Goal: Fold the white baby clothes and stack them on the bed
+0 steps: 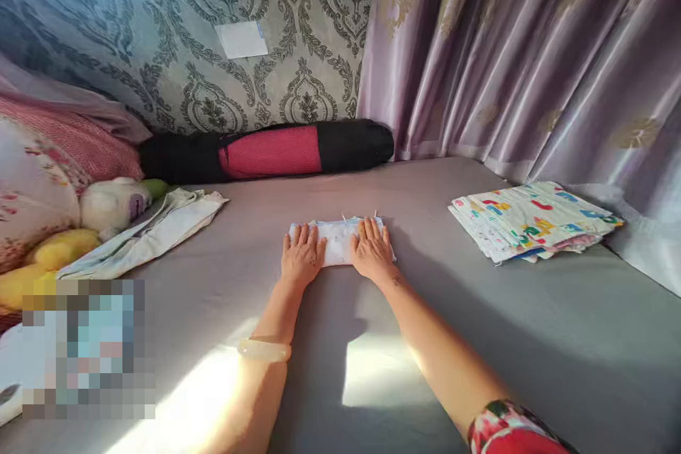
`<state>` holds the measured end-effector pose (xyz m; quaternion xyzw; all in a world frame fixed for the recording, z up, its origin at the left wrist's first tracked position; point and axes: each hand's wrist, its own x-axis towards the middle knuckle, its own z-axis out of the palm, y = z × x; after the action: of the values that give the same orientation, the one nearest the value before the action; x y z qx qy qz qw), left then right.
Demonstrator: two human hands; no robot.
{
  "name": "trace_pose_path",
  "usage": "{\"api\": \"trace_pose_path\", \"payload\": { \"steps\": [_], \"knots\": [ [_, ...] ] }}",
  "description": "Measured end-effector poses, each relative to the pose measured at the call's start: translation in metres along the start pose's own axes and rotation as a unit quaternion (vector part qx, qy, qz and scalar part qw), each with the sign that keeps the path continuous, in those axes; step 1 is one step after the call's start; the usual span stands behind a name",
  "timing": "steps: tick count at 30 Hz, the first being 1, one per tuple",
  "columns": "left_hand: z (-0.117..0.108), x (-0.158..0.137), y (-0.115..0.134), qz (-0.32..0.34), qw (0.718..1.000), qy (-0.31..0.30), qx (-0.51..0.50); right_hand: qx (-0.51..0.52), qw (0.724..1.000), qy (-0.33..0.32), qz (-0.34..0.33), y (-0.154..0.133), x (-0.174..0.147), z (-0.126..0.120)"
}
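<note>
A folded white cloth point(337, 244) with a pale blue edge lies flat on the grey bed sheet point(425, 213). My left hand point(303, 255) rests flat on its left end, fingers stretched out and pointing away from me. On the right end lies my right hand point(371, 250), also flat with its fingers extended. Between the two hands the middle of the cloth shows, with small specks on it. A few loose threads stick up along its far edge. Neither hand grips anything; both press on the cloth from above.
At the right sits a stack of folded printed cloths point(537, 220). A crumpled pale cloth point(154, 237) lies at the left beside plush toys point(64, 248). A black and red long bag point(269, 151) runs along the wall. Purple curtains point(479, 50) hang at the right.
</note>
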<state>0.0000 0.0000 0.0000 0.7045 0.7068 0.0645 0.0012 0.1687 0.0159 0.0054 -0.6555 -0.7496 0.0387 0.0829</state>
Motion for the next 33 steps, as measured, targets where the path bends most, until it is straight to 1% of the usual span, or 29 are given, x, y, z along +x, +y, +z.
{"api": "trace_pose_path", "payload": {
  "steps": [2, 5, 8, 12, 14, 18, 20, 22, 24, 26, 29, 31, 33],
  "knots": [
    [-0.001, 0.000, 0.001, 0.001, 1.000, -0.002, 0.000, -0.002, 1.000, 0.001, 0.002, 0.001, 0.000, 0.002],
    [-0.001, -0.001, 0.001, 0.001, 1.000, 0.010, -0.010, 0.003, 1.000, 0.001, 0.001, 0.001, 0.001, 0.002],
    [-0.002, -0.001, -0.002, -0.004, 0.999, 0.045, -0.031, 0.012, 1.000, 0.004, 0.001, 0.003, 0.002, -0.002],
    [-0.004, 0.002, -0.010, -0.018, 0.994, 0.102, -0.044, 0.001, 0.999, 0.046, 0.022, 0.011, 0.007, -0.006],
    [-0.002, 0.004, -0.014, -0.013, 0.994, 0.100, -0.050, -0.003, 0.998, 0.045, 0.036, 0.017, 0.010, -0.005],
    [0.006, 0.008, -0.017, 0.000, 0.997, 0.043, -0.058, 0.001, 0.998, 0.000, 0.057, 0.023, 0.012, 0.001],
    [0.006, 0.009, -0.018, 0.002, 0.998, 0.036, -0.048, -0.003, 0.998, 0.000, 0.055, 0.023, 0.012, 0.000],
    [0.001, 0.013, -0.020, 0.014, 0.999, 0.036, -0.034, -0.006, 0.999, 0.005, 0.051, 0.022, 0.014, -0.005],
    [-0.009, 0.021, -0.024, 0.036, 0.999, 0.018, -0.019, -0.004, 0.999, -0.004, 0.048, 0.024, 0.021, -0.015],
    [-0.023, 0.036, -0.031, 0.044, 0.999, -0.029, -0.009, -0.001, 0.999, -0.040, 0.037, 0.030, 0.033, -0.029],
    [-0.041, 0.064, -0.039, 0.026, 0.989, -0.141, -0.020, 0.003, 0.993, -0.121, 0.002, 0.041, 0.057, -0.050],
    [-0.046, 0.083, -0.043, 0.028, 0.981, -0.187, -0.032, 0.010, 0.986, -0.167, -0.013, 0.047, 0.074, -0.060],
    [-0.046, 0.099, -0.046, 0.031, 0.973, -0.223, -0.042, 0.011, 0.978, -0.209, -0.017, 0.049, 0.087, -0.066]
  ]
}}
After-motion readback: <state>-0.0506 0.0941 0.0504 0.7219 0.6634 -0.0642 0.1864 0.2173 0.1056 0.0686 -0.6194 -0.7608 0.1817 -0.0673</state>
